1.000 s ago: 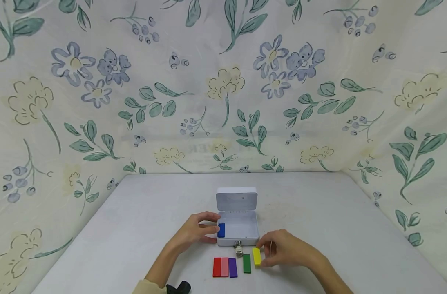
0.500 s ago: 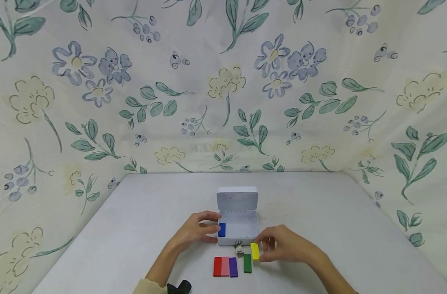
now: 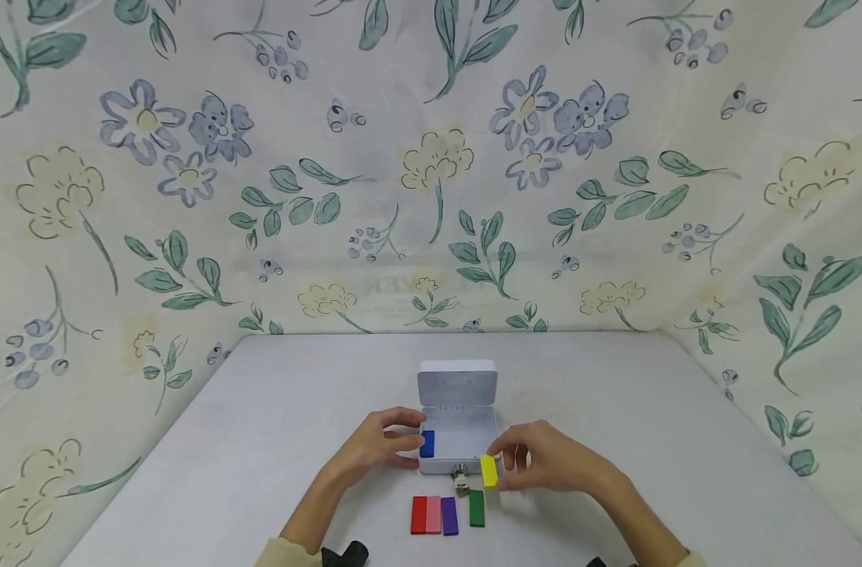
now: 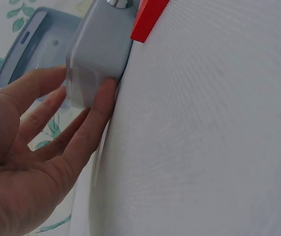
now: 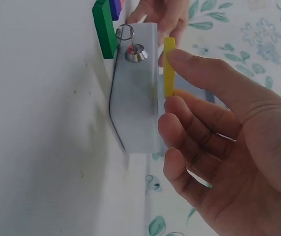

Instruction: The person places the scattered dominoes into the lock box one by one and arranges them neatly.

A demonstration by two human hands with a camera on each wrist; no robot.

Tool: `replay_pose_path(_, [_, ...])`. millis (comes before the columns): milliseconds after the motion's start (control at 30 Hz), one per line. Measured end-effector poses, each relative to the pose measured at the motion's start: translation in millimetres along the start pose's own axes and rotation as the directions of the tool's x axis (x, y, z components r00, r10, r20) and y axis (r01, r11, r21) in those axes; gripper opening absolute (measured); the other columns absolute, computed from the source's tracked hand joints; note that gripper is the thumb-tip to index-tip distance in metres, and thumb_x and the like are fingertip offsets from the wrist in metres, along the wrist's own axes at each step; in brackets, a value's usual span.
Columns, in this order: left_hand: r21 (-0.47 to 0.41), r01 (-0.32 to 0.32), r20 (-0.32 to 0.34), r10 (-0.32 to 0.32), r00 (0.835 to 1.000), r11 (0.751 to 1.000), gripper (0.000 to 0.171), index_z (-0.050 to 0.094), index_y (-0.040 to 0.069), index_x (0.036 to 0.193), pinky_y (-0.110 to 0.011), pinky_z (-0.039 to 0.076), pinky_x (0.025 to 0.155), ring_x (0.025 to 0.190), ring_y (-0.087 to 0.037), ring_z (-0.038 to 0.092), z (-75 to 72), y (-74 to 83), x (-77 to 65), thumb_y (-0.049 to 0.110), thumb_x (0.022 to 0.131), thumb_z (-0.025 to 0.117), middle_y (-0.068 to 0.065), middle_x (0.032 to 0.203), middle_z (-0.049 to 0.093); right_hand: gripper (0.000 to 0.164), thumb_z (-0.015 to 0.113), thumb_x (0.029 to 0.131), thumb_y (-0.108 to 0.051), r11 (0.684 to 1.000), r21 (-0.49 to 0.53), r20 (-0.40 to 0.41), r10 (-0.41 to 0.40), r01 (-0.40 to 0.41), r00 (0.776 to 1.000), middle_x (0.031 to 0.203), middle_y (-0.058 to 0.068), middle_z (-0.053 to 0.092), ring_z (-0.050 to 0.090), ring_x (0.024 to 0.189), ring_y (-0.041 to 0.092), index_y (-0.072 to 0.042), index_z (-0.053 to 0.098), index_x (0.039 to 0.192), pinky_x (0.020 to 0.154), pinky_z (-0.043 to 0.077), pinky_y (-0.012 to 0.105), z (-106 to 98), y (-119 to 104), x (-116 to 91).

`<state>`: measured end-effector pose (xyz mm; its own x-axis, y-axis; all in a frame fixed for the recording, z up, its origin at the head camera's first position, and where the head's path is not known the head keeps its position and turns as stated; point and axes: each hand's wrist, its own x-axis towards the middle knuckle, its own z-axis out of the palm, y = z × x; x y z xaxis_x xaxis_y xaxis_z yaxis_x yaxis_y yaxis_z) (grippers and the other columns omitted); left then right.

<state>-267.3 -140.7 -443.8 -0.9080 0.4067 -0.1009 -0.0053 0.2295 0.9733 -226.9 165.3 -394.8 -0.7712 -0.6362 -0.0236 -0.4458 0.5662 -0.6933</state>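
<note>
A small light-grey metal cash box [image 3: 466, 466] stands with its lid [image 3: 456, 387] raised, a lock with keys [image 3: 461, 480] at its front. Inside, against the left wall, sits a blue block [image 3: 427, 444]. My left hand [image 3: 380, 442] rests its extended fingers against the box's left end, in the left wrist view from rim to base. Thumb and fingertips of my right hand [image 3: 550, 461] pinch a yellow block [image 5: 169, 66], held raised by the box's front right rim. On the table before the box lies a green block [image 3: 477, 509], right of a purple block [image 3: 449, 516].
Side by side, a red block [image 3: 418, 515] and a pink block [image 3: 433, 515] lie left of the purple one. The white table [image 3: 296, 378] is bounded by a floral-patterned curtain [image 3: 374, 260] at the back and sides.
My right hand has lifted the yellow block from beside the green block and brought it up and slightly left to the box's front rim. The left hand has stayed put.
</note>
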Motion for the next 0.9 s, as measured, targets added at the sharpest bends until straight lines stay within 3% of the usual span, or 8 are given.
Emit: replay_pose_path(900, [0.007,0.006,0.000,-0.006,1.000,1.000,0.050,0.055,0.000,0.134,-0.041,0.063,0.079,0.111,-0.027,0.063,0.9,0.4,-0.2,0.017,0.089,0.072,-0.022,0.137,0.052,0.036,0.080,0.081,-0.027,0.999,-0.039,-0.045,-0.013,0.011,0.999,0.078,-0.005,0.061,0.054,0.070,0.005,-0.009,0.071,0.111,0.062,0.051,0.016,-4.4,3.1,21.9])
